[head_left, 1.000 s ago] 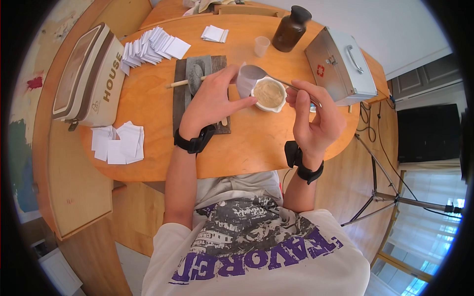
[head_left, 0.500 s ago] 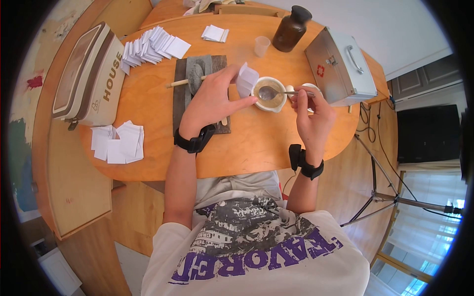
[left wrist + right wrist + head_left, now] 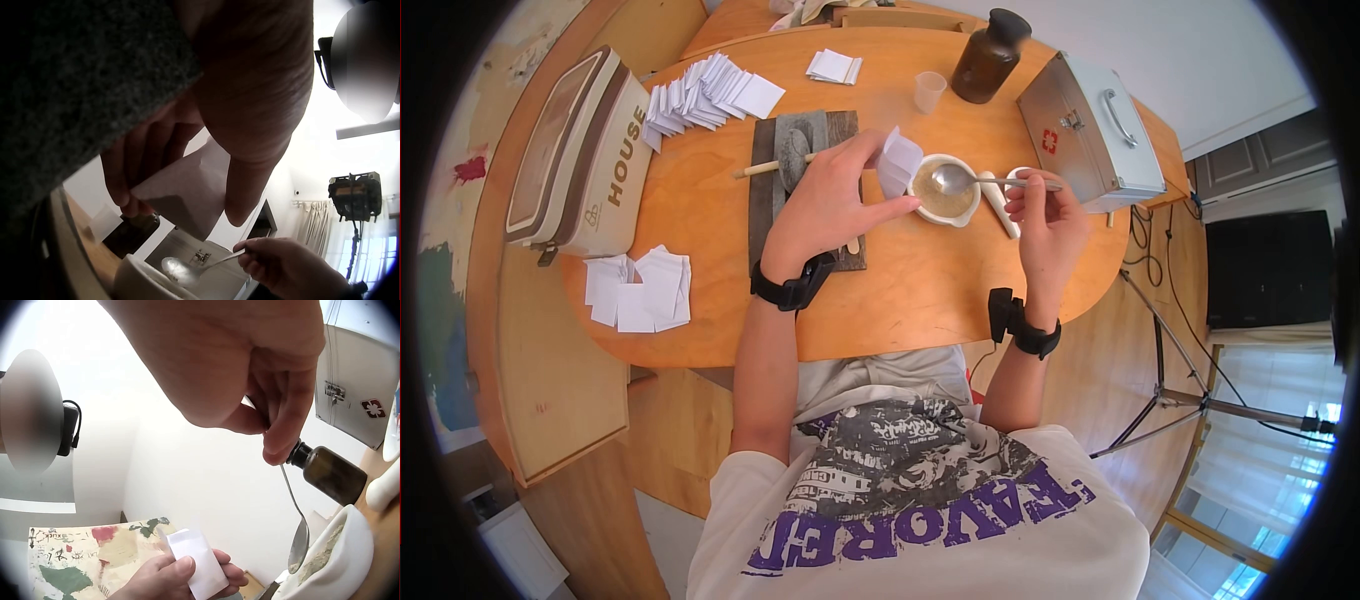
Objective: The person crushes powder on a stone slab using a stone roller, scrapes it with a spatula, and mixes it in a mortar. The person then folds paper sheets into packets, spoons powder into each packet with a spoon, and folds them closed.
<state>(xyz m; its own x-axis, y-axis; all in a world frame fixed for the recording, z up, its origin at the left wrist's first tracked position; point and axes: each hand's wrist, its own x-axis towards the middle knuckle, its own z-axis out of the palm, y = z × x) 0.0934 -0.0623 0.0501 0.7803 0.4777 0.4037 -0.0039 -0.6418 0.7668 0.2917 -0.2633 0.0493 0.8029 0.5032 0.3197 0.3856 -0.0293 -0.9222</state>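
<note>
My left hand (image 3: 825, 210) holds a small white paper packet (image 3: 899, 163) between thumb and fingers, its mouth spread open, close to the left rim of a white mortar (image 3: 963, 220). Beige powder (image 3: 938, 206) lies inside the mortar. With thumb and fingers my right hand (image 3: 1052, 225) pinches the handle of a metal spoon (image 3: 952, 179). The spoon's bowl is over the powder, low near the rim in the right wrist view. A white pestle (image 3: 1001, 208) rests on the table right of the mortar, partly behind a white dish (image 3: 1022, 172).
Left of the mortar lies a dark board (image 3: 762, 225) with a grey stone (image 3: 794, 150) and a pale stick (image 3: 757, 170). Farther off are folded paper packets (image 3: 710, 95), a plastic cup (image 3: 930, 92), a brown bottle (image 3: 990, 60) and a metal case (image 3: 1090, 130). White papers (image 3: 645, 292) lie front left.
The spoon has come away from the paper packet's mouth to over the mortar, then shifted slightly right. My right hand has moved right, uncovering the pestle. The left hand stays nearly still.
</note>
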